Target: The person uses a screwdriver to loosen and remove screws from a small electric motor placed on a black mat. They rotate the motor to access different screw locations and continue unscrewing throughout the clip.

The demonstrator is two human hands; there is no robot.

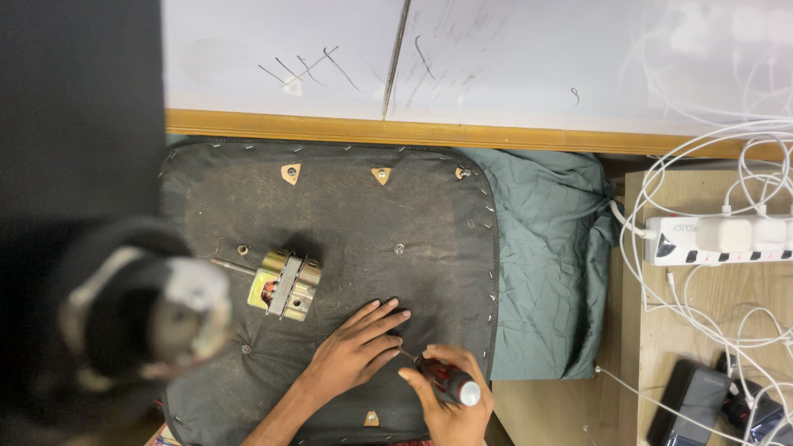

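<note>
Black fabric-covered seat base (pixel 429 215) is lying underside up below a wooden ledge (pixel 372 130), small motor (pixel 286 285) sitting on it left of the hands. Left hand (pixel 357 348) is pressing flat, fingers spread; right hand (pixel 450 402) is gripping a red-black screwdriver (pixel 442 380), tip touching the fabric beside the left fingertips

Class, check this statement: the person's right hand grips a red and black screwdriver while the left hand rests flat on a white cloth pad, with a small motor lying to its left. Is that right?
Not quite. In the head view the left hand rests flat on a dark grey, nearly black pad, not a white one. The rest stands: the right hand grips the red and black screwdriver, and the small motor lies to the left.
</note>
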